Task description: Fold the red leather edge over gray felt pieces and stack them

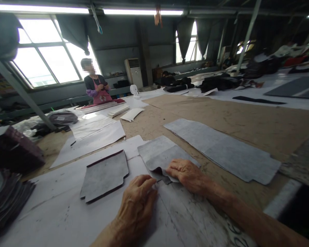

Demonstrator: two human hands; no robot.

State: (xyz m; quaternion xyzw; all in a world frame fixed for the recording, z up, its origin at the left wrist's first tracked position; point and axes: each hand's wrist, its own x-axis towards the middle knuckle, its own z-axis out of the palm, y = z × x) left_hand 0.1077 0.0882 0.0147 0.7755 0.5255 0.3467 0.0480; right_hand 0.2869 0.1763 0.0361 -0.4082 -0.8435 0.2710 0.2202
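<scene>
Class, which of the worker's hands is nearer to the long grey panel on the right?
Right. The right hand is on the middle grey piece, on the near side of the long grey panel; the left hand is farther away, by that piece's near edge.

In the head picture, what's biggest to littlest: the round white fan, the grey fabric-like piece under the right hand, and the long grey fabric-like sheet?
1. Long grey fabric-like sheet
2. Grey fabric-like piece under the right hand
3. Round white fan (farthest off)

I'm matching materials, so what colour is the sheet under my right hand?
The sheet is mottled grey on top, best seen in the head view.
</scene>
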